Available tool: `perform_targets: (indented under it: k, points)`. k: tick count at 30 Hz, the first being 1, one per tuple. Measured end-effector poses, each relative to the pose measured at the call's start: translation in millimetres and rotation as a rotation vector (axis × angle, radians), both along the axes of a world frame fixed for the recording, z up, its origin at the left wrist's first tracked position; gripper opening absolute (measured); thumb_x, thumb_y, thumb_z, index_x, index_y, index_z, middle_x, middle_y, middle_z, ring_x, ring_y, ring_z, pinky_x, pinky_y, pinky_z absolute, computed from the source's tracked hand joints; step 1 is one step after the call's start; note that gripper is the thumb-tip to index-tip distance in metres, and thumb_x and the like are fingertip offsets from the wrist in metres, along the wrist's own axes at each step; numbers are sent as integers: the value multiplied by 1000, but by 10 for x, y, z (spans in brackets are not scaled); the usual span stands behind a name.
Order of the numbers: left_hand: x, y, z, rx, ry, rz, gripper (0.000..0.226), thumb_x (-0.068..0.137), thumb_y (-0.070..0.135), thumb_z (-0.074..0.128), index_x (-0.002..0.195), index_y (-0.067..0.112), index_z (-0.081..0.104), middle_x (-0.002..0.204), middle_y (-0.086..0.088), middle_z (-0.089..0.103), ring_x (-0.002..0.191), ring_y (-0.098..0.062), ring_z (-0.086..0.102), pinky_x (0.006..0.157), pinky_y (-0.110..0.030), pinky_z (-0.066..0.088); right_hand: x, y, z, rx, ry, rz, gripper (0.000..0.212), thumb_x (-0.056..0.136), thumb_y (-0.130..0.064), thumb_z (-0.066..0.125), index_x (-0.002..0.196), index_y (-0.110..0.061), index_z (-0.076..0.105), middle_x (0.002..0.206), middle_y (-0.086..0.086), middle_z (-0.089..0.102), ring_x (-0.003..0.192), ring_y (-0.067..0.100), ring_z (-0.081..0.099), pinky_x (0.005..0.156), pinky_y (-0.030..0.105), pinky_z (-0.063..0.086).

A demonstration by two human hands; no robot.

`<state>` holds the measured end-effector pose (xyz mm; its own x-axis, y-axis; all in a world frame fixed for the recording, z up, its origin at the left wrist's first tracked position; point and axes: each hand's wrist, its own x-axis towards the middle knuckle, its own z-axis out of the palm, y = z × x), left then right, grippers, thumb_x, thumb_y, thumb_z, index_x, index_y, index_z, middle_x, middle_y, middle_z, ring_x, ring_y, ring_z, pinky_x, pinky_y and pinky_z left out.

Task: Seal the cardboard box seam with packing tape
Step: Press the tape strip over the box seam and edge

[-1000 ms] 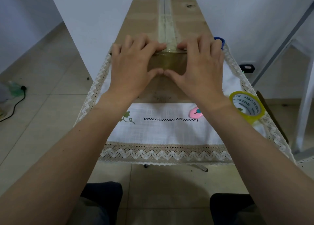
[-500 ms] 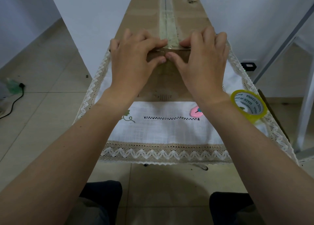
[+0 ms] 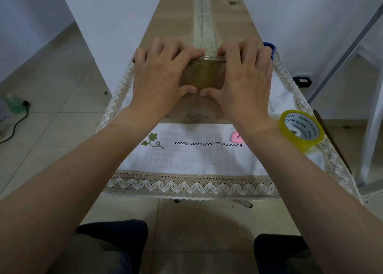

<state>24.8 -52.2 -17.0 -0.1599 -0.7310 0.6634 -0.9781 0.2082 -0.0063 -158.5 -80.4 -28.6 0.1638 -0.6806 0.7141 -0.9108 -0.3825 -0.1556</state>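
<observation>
Long brown cardboard box [image 3: 172,21] sits toward the far edge of the white-clothed table [image 3: 207,161]. Clear packing tape strip [image 3: 204,23] covers its top seam and folds onto the near face. Left hand [image 3: 161,72] and right hand [image 3: 246,74] lie flat, pressing that end, grasping nothing. Apparently only smoothing remains; far end unseen.

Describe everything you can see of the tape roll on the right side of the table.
The tape roll is a ring of yellowish clear packing tape wound on a white core printed MADE IN CHINA. It sits tilted on the lace-edged tablecloth near the table's right edge, its open centre facing the camera. Only the tablecloth touches it; the right hand presses the box, apart from it.
</observation>
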Motion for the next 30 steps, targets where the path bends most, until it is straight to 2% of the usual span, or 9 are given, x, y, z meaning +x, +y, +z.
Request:
perform_targets:
  k: [4, 6, 10, 12, 14, 18, 25, 30]
  points:
    - [58, 6, 15, 29, -43, -16, 91, 61, 53, 91, 142, 34, 54, 129, -1, 61, 113, -35, 53, 88, -48, 35, -36, 0, -11, 1, 49, 9, 89, 50, -60, 91, 123, -23, 55, 122, 10, 53, 109, 34, 50, 93, 41, 42]
    - [65, 2, 22, 30, -69, -13, 92, 60, 54, 91, 141, 33, 55, 128, -1, 60, 112, -35, 53, 87, -47, 35, -71, 2, 0, 9, 34, 45, 84, 54, -63, 87, 122, -24, 55, 121, 8, 53, 109, 33, 49, 92, 40, 41]
    - [-10, -12, 34, -25, 56, -26, 59, 80, 66, 71, 130, 35, 66, 117, 3, 63, 109, -30, 55, 87, -45, 34, -84, 1, 60, -17, -118, 110, 51, 82, -67, 67, 109, -24, 64, 112, 3, 57, 107, 30, 49, 87, 36, 38]
    - [-68, -18, 41, -51, 148, -23, 46, 88, 65, 61, 121, 35, 71, 111, 6, 65, 108, -27, 55, 87, -43, 33, -45, -6, 85, -27, -181, 92, 45, 87, -67, 61, 101, -24, 66, 107, 2, 59, 105, 30, 49, 85, 37, 37]
    - [-100, -34, 46, -64, 212, -25, 37, 92, 61, 60, 115, 35, 74, 108, 8, 66, 108, -26, 56, 86, -41, 30, 2, -21, 108, -26, -204, 53, 44, 88, -68, 58, 94, -25, 65, 104, 1, 60, 104, 30, 50, 83, 39, 37]
    - [-112, -62, 58, -76, 281, -32, 28, 92, 55, 63, 110, 38, 76, 104, 9, 67, 106, -24, 57, 84, -38, 26, 36, -53, 144, -27, -217, 30, 42, 87, -67, 59, 89, -25, 64, 101, 1, 60, 104, 31, 51, 82, 40, 36]
    - [-124, -47, 79, -76, 335, -47, 23, 96, 48, 61, 111, 41, 77, 103, 10, 70, 106, -24, 57, 85, -40, 27, -52, -47, 137, -15, -190, 122, 25, 90, -49, 66, 97, -25, 68, 104, 0, 61, 105, 32, 51, 84, 39, 35]
    - [-91, -85, 96, -43, 341, -42, 29, 90, 56, 67, 112, 40, 77, 106, 13, 72, 111, -20, 55, 87, -38, 25, -39, -89, 197, -5, -187, 75, 37, 79, -63, 72, 89, -27, 69, 99, -1, 60, 104, 30, 51, 82, 37, 38]
